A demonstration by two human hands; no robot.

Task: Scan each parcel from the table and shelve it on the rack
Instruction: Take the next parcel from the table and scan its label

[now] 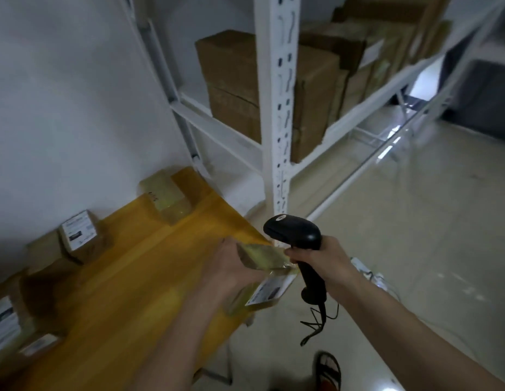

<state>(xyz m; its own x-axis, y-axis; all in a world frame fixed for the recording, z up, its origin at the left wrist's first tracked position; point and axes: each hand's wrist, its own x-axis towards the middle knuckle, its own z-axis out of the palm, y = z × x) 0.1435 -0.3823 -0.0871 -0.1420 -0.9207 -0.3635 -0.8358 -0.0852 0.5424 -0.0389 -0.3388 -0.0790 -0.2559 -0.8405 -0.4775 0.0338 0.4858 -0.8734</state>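
Observation:
My left hand (234, 266) grips a small taped cardboard parcel (262, 277) at the yellow table's (132, 277) right edge; a white label (269, 290) shows on its lower face. My right hand (321, 263) holds a black handheld scanner (293, 232) by its handle, its head just above and right of the parcel, its cable dangling below. The white metal rack (276, 108) stands beyond the table with several brown boxes (231, 80) on a shelf.
Other parcels lie on the table: one at the far end (166, 196), one labelled (79, 235) by the wall, more at the left edge (8, 320). The tiled floor (415, 235) spreads to the right. A sandalled foot (328, 368) shows at the bottom.

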